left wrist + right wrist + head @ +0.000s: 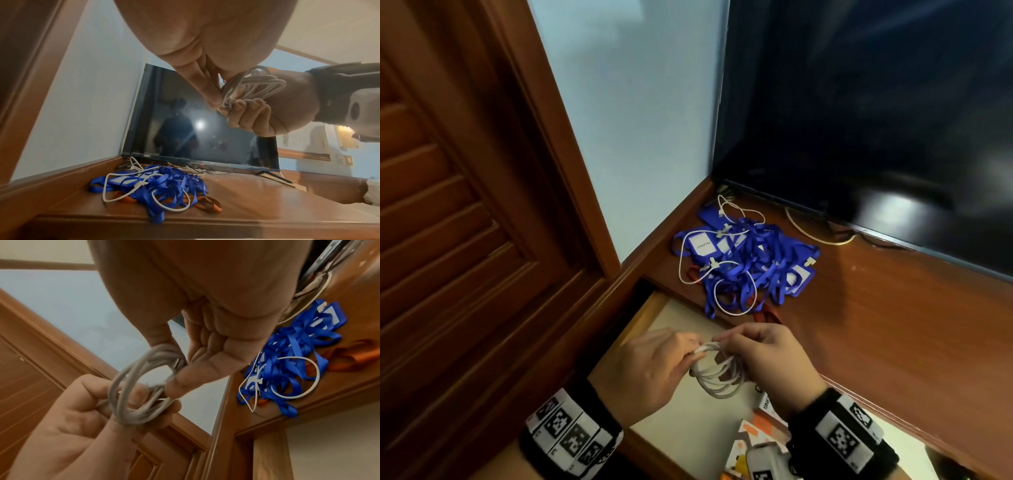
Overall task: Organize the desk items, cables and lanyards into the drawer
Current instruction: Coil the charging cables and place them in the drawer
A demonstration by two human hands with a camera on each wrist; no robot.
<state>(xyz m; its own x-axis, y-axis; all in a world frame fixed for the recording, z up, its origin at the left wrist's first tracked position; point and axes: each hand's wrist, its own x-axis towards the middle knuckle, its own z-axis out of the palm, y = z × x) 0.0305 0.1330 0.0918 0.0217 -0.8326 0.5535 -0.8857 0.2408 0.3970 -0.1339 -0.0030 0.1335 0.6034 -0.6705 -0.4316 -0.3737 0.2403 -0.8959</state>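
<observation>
Item 1, my hands. The left hand [643, 373] and the right hand [767, 363] meet above the open drawer, both grasping one coiled white cable [717, 375]. In the right wrist view the left fingers [135, 394] curl through the coil's lower loops, and the right thumb and forefinger pinch its upper side. Each wrist carries a black band with square printed markers.

Item 2, the light wooden drawer [654, 318], pulled out from under the worktop. The coil hangs over its pale floor, not touching it as far as I can tell. Near the bottom edge of the head view lie orange and white cardboard packets [756, 428], partly hidden by my right wrist.

Item 3, the reddish-brown wooden worktop [893, 325]. Near its back left corner sits a tangled heap of blue fabric lanyards [750, 263] with blue badge holders. A loose thin white cable [722, 305] loops across and over the heap. One orange strap [207, 203] pokes out from beneath its near edge.

Item 4, a black flat television screen [876, 120], standing on the worktop just behind the heap, with a cream cord [811, 236] trailing under its lower edge.

Item 5, surroundings: a pale blue wall [637, 120] and a brown panelled wooden door [448, 205] to the left.
</observation>
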